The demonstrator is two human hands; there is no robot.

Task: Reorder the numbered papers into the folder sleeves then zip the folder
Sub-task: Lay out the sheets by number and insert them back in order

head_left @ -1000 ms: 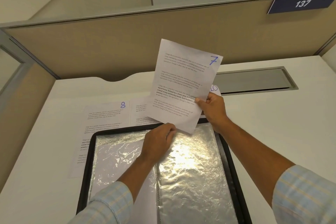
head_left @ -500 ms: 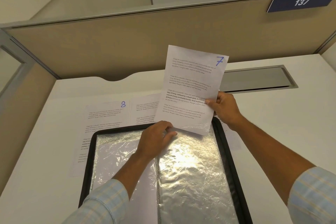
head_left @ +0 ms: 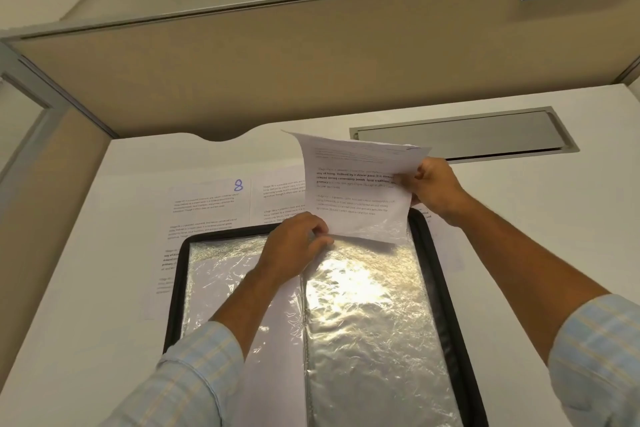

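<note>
Folder [head_left: 174, 288], one; paper [head_left: 353, 191], one, in right hand [head_left: 437, 188].

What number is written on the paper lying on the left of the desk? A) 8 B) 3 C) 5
A: a blue 8 is handwritten at the top right corner of the paper lying flat on the desk.
</note>
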